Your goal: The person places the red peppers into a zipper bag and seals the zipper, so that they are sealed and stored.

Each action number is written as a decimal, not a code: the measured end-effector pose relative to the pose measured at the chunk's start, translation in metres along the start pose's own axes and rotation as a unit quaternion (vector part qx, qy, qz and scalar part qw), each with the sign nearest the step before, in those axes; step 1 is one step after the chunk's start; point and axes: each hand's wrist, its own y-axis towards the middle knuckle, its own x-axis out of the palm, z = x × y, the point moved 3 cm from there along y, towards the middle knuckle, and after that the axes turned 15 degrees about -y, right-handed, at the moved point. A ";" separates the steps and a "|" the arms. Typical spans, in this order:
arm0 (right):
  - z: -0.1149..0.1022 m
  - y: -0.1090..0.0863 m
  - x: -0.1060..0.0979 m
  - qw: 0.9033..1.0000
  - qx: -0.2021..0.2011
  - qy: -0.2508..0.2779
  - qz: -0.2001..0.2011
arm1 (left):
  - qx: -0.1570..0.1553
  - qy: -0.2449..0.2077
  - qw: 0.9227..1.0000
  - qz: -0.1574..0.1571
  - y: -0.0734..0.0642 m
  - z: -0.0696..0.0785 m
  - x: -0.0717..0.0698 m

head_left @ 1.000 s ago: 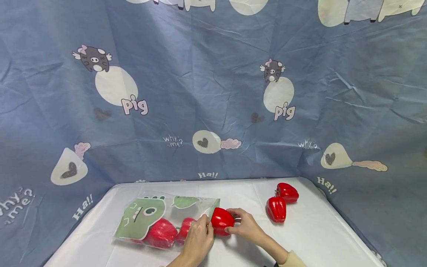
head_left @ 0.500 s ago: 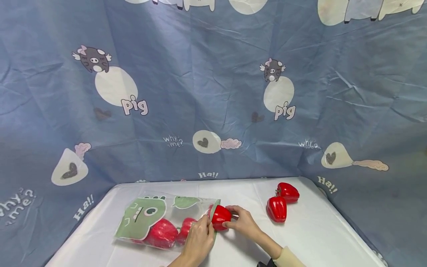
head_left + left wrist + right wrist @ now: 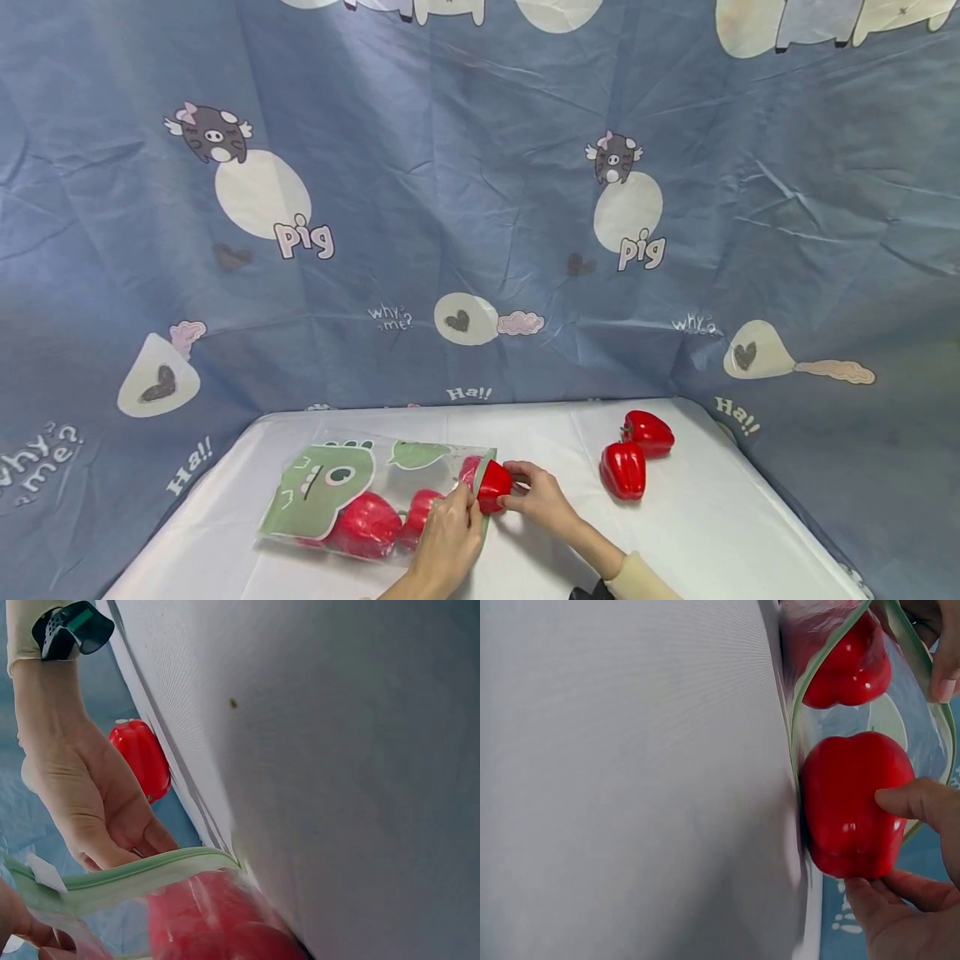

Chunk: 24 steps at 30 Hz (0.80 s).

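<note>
A clear zip bag (image 3: 330,487) with a green cartoon print lies on its side, its mouth facing right. My left hand (image 3: 448,533) pinches the bag's green-edged mouth, holding it up. Between the thumb and fingers of my right hand (image 3: 546,507) is a red bell pepper (image 3: 495,490), its left part inside the mouth and its right part outside. In the right wrist view this held pepper (image 3: 856,806) sits within the opening, thumb on its side and fingers at its end. Deeper in the bag, red bell peppers (image 3: 367,527) show through the plastic.
Two more red bell peppers, a nearer one (image 3: 622,471) and a farther one (image 3: 649,433), lie together at the right of the white-covered table (image 3: 720,517). A blue printed cloth (image 3: 480,208) hangs behind the table.
My right hand has moved left with the bell pepper, which has slid from beside the bag's mouth partly into it. My left hand has stayed at the bag's edge.
</note>
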 end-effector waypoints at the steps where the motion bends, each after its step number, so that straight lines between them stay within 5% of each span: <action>1: 0.001 0.000 0.001 1.000 0.002 -0.006 0.000 | 0.000 0.000 1.000 0.000 0.000 0.000 0.000; 24: -0.007 0.014 0.018 0.998 0.018 -0.011 0.065 | 0.027 0.004 0.999 0.017 -0.001 -0.001 0.000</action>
